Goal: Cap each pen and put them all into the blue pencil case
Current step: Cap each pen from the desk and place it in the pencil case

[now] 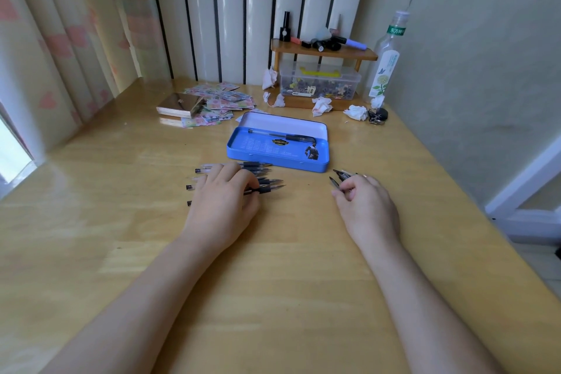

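Head view shows the left hand (226,191) lying flat over a row of uncapped pens (267,184) on the wooden table (273,282), fingers curling around one, though whether it is gripped cannot be told. The right hand (364,200) is closed on a small bunch of caps (340,177). The blue pencil case (277,158) lies open just beyond, one capped pen (282,135) inside. Capping seems barely begun; next, one pen must be lifted and its tip met with a cap.

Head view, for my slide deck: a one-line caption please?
Left hand on uncapped pens, right hand gathering pen caps, open blue metal pencil case behind.
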